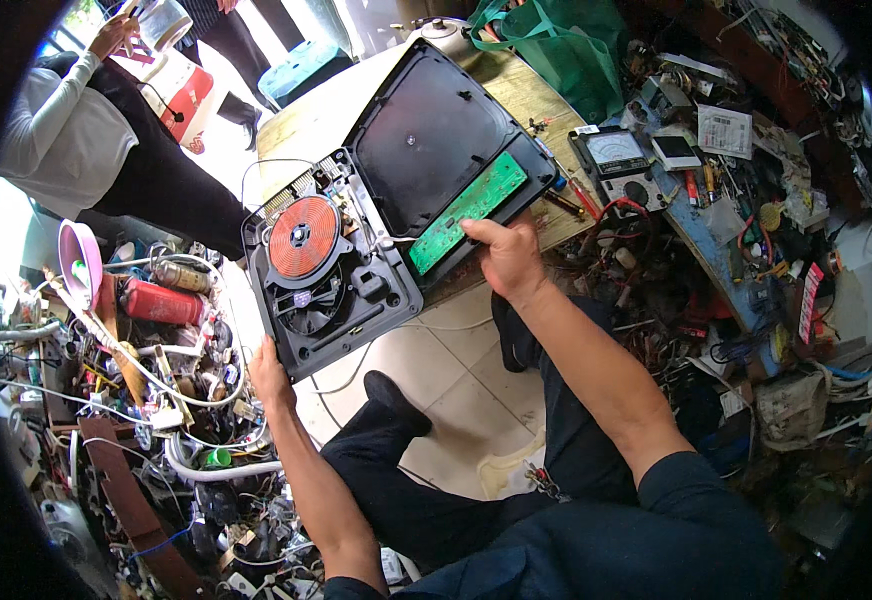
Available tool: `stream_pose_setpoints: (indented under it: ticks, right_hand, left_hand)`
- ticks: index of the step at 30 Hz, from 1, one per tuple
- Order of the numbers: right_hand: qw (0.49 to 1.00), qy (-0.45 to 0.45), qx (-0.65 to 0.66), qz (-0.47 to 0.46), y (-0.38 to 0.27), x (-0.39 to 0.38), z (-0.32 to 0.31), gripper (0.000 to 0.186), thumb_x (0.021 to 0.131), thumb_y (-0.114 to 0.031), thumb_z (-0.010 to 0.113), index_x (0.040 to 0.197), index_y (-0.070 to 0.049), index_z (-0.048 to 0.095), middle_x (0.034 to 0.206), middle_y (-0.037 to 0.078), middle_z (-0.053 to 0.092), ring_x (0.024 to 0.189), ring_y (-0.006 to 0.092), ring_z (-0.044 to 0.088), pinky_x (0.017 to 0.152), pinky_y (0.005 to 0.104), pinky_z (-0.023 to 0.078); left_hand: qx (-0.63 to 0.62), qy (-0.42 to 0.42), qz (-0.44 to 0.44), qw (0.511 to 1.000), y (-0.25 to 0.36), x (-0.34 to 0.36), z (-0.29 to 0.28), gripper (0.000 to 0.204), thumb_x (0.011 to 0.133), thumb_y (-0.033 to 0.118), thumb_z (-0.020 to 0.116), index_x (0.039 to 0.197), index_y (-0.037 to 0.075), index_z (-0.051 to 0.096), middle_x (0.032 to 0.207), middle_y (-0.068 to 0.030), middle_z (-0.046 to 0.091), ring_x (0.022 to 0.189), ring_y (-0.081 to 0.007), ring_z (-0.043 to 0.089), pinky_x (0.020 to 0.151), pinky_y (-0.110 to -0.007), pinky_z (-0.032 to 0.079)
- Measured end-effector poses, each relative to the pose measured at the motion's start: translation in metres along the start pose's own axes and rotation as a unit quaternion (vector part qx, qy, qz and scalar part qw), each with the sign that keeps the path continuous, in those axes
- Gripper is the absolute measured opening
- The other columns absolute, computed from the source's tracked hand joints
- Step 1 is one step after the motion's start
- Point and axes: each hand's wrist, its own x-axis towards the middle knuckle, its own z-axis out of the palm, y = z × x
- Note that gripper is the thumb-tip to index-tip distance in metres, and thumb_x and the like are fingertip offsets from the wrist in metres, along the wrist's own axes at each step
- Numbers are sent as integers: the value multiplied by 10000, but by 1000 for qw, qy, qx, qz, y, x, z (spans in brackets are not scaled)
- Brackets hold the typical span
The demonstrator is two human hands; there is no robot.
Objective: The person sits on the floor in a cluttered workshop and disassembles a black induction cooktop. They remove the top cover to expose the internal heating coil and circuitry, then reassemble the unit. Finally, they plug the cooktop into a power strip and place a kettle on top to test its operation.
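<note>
An opened black appliance, like an induction cooker, rests partly on the wooden table point(287, 135). Its base point(386, 295) holds a round orange coil point(301, 238) with a dark fan point(306, 305) below it. To the right, the lid point(416, 120) lies open with a long green circuit board point(481, 195) inside, linked to the base by white wires. My left hand point(272, 375) is closed on the base's front left corner. My right hand point(512, 255) grips the lid's lower edge, its thumb on the circuit board's edge.
A co-worker point(86, 150) stands at upper left, another person's legs behind. Dense clutter fills both sides, with a red cylinder point(161, 300) at left. At right are an analogue multimeter point(616, 160), tools and a blue board point(716, 270). A green bag point(576, 55) sits behind.
</note>
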Motion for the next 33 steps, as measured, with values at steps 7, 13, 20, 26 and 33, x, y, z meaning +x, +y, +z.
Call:
stream_pose_setpoints:
  ticks: [7, 13, 20, 26, 33]
  right_hand:
    - [964, 104, 206, 135, 8, 7, -8, 207, 798, 103, 702, 992, 29, 711, 1004, 94, 715, 934, 252, 687, 931, 400, 537]
    - [968, 100, 206, 107, 3, 16, -22, 339, 798, 125, 673, 1112, -1, 674, 1044, 67, 683, 975, 242, 657, 968, 393, 514]
    - [966, 187, 144, 106, 11, 27, -42, 438, 856, 107, 693, 1279, 9, 636, 1231, 96, 671, 1089, 274, 648, 1015, 435, 508]
    - [959, 198, 140, 148, 13, 32, -57, 430, 894, 33, 722, 1310, -27, 634, 1282, 82, 665, 1136, 268, 638, 1059, 452, 491]
    - [964, 172, 82, 188, -1, 23, -65, 358, 947, -67, 726, 1290, -19, 638, 1296, 91, 666, 1155, 252, 642, 1057, 453, 499]
  left_hand:
    - [63, 33, 15, 997, -9, 0, -11, 394, 1089, 317, 532, 1050, -30, 715, 897, -20, 690, 721, -113, 601, 657, -275, 490]
    - [34, 35, 29, 998, -11, -13, 9, 387, 1106, 285, 510, 1048, -43, 708, 869, -20, 687, 708, -87, 591, 644, -255, 485]
    - [35, 25, 45, 998, -5, -21, 21, 393, 1106, 264, 514, 977, -47, 716, 834, 2, 673, 713, -59, 529, 630, -252, 449]
    - [48, -2, 17, 999, 14, -25, 23, 422, 1111, 289, 513, 947, -44, 714, 796, 21, 646, 686, -49, 510, 601, -249, 437]
    - [242, 12, 58, 968, 16, -8, 6, 433, 1111, 309, 507, 985, -41, 728, 846, 2, 663, 713, -61, 539, 647, -250, 467]
